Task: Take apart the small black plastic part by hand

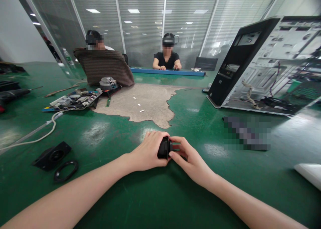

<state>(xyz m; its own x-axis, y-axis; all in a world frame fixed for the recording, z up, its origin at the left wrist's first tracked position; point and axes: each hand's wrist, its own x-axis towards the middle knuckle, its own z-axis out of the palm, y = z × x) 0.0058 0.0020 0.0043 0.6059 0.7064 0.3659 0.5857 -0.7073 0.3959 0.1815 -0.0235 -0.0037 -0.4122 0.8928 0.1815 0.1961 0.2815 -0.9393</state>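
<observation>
My left hand is wrapped round a small black part above the green table, in the middle of the view. From the right, my right hand pinches the rim of the same part between thumb and fingers. What exactly the part is cannot be made out. A black square piece with a round opening lies at the left, and a black ring rests just in front of it.
An open computer case stands at the right, with a blurred dark object before it. A circuit board and white cable lie left. Two people sit beyond the table; a white object is at the right edge.
</observation>
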